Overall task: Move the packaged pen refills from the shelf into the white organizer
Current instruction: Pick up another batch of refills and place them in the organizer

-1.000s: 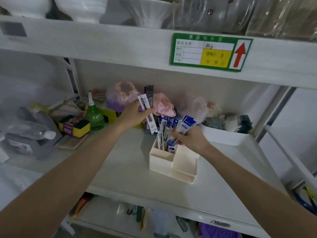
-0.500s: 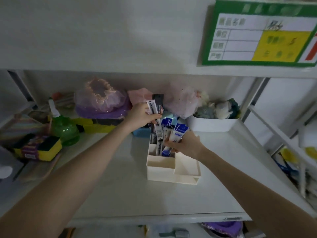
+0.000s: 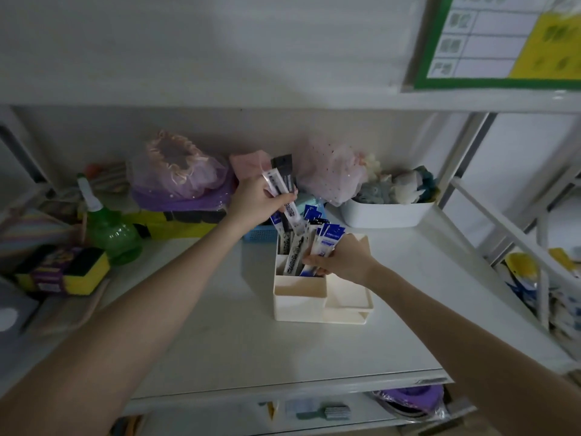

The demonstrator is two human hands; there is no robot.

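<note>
A white organizer (image 3: 298,302) with several compartments stands in the middle of the shelf (image 3: 239,341). Its tall back compartment holds several packaged pen refills (image 3: 297,250), white, black and blue, standing upright. My left hand (image 3: 256,202) grips a few refill packs (image 3: 283,180) just above and behind that compartment, their lower ends reaching down among the others. My right hand (image 3: 342,259) holds blue-topped refill packs (image 3: 328,242) at the compartment's right side, their lower ends inside it.
A white bin (image 3: 386,214) of soft items sits behind on the right, a blue basket (image 3: 261,234) behind the organizer. A green spray bottle (image 3: 110,231), yellow sponges (image 3: 75,272) and bagged purple items (image 3: 179,180) crowd the left. The upper shelf's edge hangs close overhead.
The camera has moved closer and tilted down. My left hand has lowered its packs toward the organizer; my right hand stays at the blue packs in the back compartment.
</note>
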